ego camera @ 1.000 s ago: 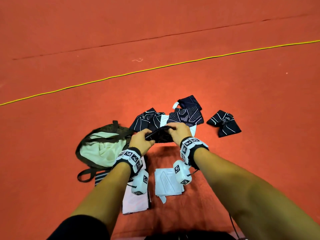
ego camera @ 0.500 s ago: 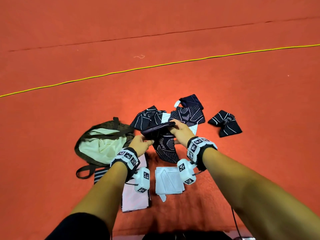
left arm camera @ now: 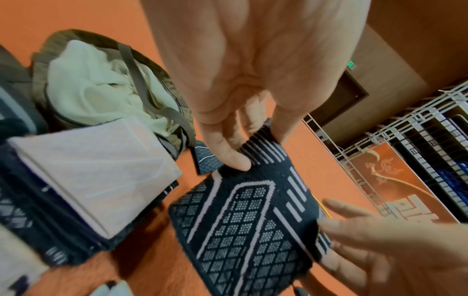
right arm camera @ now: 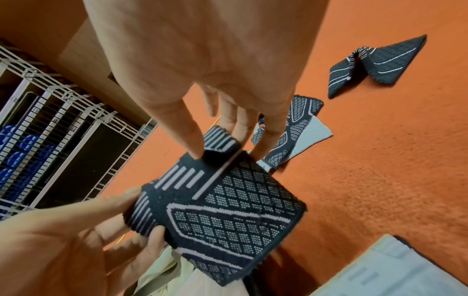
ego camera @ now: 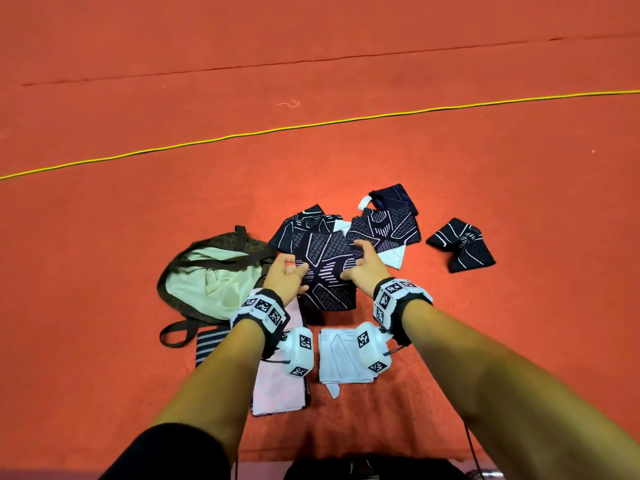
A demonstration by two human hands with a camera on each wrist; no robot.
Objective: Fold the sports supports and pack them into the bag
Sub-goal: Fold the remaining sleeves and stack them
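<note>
- Our left hand (ego camera: 285, 277) pinches one edge of the dark patterned support (ego camera: 327, 271).
- Our right hand (ego camera: 367, 268) pinches the opposite edge.
- The open bag (ego camera: 207, 271) lies just left.

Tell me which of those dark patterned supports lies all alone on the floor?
The dark support with white stripes, farthest right on the red floor. Nothing touches it; the other dark ones overlap in a heap or are in the hands.

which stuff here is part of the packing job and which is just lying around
Part of the job:
- dark patterned support, held by left hand and right hand
- open bag
- loose support
- folded white supports

Just lying about:
- yellow cord
- wire rack
</note>
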